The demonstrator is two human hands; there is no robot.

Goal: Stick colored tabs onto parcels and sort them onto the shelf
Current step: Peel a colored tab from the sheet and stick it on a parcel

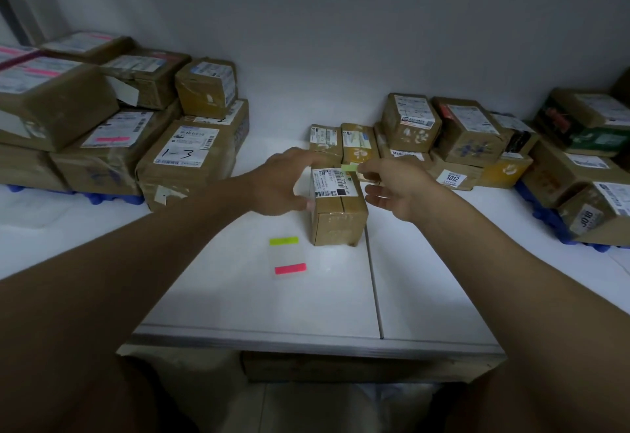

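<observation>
right hand [397, 187] pinches a green tab [350, 168] over the parcel [337, 206] — left hand [284, 182] grips its side; two tab pads — yellow [284, 240], pink [290, 268] — lie nearer.

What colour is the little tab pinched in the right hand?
Pale green tab, pinched by the right hand; head view.

Left carton [185, 160] label: handwritten "1-3".
Right carton [451, 176] tag: "3012".
Far-right carton [593, 218] tag: "3018".
Other labels: illegible.

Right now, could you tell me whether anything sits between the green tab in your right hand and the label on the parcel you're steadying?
Nothing visible does. The right hand pinches the green tab just above the parcel; its white label lies uncovered, and the left hand holds the parcel's left side.
</observation>
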